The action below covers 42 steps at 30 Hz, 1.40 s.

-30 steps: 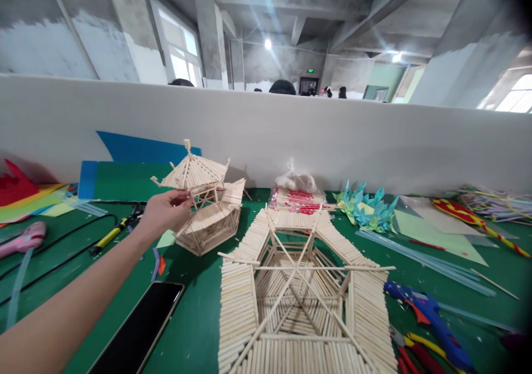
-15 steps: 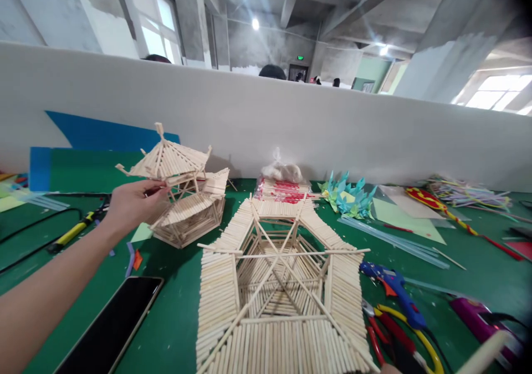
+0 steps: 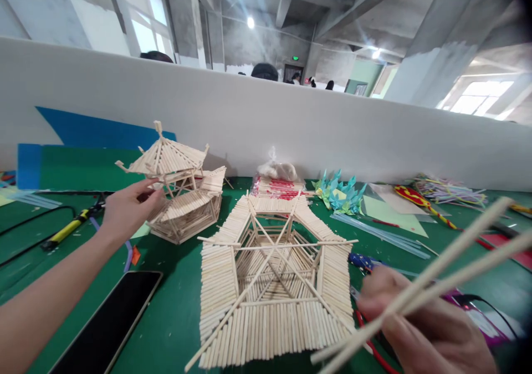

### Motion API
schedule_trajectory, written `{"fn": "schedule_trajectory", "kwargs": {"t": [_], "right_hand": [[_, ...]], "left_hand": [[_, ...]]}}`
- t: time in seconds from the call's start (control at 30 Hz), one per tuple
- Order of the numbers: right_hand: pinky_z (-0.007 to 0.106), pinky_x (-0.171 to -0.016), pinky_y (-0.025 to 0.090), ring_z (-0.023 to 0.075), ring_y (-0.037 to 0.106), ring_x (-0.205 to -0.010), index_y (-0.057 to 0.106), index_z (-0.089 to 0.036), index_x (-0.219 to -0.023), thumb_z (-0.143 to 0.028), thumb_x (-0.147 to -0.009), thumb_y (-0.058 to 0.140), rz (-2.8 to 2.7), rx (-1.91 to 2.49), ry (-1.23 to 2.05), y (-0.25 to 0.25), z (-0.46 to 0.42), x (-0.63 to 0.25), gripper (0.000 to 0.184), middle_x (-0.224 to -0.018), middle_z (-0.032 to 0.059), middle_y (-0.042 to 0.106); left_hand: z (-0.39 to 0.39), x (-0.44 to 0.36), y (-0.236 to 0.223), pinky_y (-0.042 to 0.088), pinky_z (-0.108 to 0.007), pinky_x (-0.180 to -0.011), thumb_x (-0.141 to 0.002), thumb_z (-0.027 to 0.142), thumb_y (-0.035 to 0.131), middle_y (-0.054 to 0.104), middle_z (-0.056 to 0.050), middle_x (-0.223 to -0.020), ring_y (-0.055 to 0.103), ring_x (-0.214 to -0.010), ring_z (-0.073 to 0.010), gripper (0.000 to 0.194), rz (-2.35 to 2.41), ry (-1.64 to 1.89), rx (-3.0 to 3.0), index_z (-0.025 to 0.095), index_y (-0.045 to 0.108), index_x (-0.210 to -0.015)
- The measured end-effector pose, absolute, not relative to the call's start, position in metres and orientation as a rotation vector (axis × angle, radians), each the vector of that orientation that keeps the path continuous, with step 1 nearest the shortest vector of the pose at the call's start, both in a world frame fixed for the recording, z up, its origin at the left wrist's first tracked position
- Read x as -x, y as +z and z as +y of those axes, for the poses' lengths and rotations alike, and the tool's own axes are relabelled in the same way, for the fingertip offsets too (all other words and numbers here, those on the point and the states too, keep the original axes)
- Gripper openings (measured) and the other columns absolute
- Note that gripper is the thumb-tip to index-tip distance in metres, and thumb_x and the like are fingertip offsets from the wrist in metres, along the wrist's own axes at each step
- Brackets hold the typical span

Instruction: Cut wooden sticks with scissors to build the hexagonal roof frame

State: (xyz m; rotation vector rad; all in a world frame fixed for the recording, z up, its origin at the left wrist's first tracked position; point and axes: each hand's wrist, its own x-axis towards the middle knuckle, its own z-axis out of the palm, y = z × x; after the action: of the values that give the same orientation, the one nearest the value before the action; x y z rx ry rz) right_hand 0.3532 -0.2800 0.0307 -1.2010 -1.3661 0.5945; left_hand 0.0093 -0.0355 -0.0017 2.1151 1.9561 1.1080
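A small two-tiered pavilion model [image 3: 170, 160] made of pale wooden sticks stands at the left. My left hand [image 3: 131, 208] is closed at its near left side, between the two roofs; the fingertips are partly hidden. At the lower right my right hand [image 3: 419, 318] pinches two thin wooden sticks [image 3: 446, 263], slanting up to the right. Their lower ends lie over the front right corner of a larger stick-built roof frame [image 3: 274, 329]. This frame has an open middle with long sticks crossing over it.
A phone [image 3: 110, 321] lies front left, near a yellow-handled tool [image 3: 68, 230]. Behind the frame are bagged sticks [image 3: 278, 185] and a turquoise folded-paper piece [image 3: 338, 191]. Clear glue sticks [image 3: 380, 234] and a blue glue gun [image 3: 361, 260], partly covered, lie right. A white partition [image 3: 266, 124] stands behind.
My right hand has come up into view at the lower right with the two sticks. My left hand stays at the small pavilion. The view has shifted slightly.
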Motion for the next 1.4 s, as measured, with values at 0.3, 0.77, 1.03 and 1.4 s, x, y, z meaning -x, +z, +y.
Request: {"fn": "schedule_trajectory", "kwargs": {"t": [0.3, 0.77, 1.03, 1.4], "right_hand": [[0.020, -0.049, 0.040, 0.0087, 0.047, -0.055, 0.072, -0.030, -0.076, -0.028, -0.078, 0.061, -1.412, 1.116, 0.747, 0.044, -0.220, -0.335, 0.011, -0.061, -0.0029, 0.056], [0.025, -0.052, 0.046, 0.0115, 0.055, -0.060, 0.069, -0.021, -0.068, -0.030, -0.077, 0.061, -1.506, 1.050, 0.915, 0.015, -0.178, -0.301, 0.016, -0.065, 0.0009, 0.060], [0.025, -0.054, 0.046, 0.0107, 0.055, -0.060, 0.067, -0.018, -0.068, -0.031, -0.077, 0.059, -1.572, 1.048, 0.971, 0.011, -0.177, -0.297, 0.018, -0.068, 0.0011, 0.059], [0.025, -0.054, 0.046, 0.0102, 0.055, -0.059, 0.068, -0.018, -0.081, -0.030, -0.078, 0.059, -1.614, 1.057, 0.993, 0.014, -0.179, -0.299, 0.015, -0.069, 0.0003, 0.058]], "left_hand": [[-0.127, -0.044, -0.014, 0.045, -0.024, -0.067, -0.077, 0.041, 0.051, 0.064, 0.000, -0.077, 0.058, -0.069, -0.0174, 0.027, 1.846, 1.301, -1.956, 0.018, 0.063, -0.083], [-0.219, -0.085, -0.056, 0.055, -0.024, -0.056, -0.064, 0.056, 0.060, 0.067, 0.001, -0.071, 0.064, -0.073, -0.0224, 0.044, 1.496, 1.114, -1.303, 0.037, 0.064, -0.103], [-0.222, -0.092, -0.072, 0.052, -0.030, -0.080, -0.067, 0.053, 0.062, 0.066, -0.001, -0.109, 0.056, -0.106, -0.0279, 0.036, 1.393, 1.129, -1.138, 0.030, 0.067, -0.095], [-0.225, -0.088, -0.083, 0.055, -0.024, -0.069, -0.063, 0.052, 0.066, 0.069, -0.001, -0.103, 0.062, -0.095, -0.0265, 0.034, 1.401, 1.132, -1.143, 0.031, 0.069, -0.090]]}}
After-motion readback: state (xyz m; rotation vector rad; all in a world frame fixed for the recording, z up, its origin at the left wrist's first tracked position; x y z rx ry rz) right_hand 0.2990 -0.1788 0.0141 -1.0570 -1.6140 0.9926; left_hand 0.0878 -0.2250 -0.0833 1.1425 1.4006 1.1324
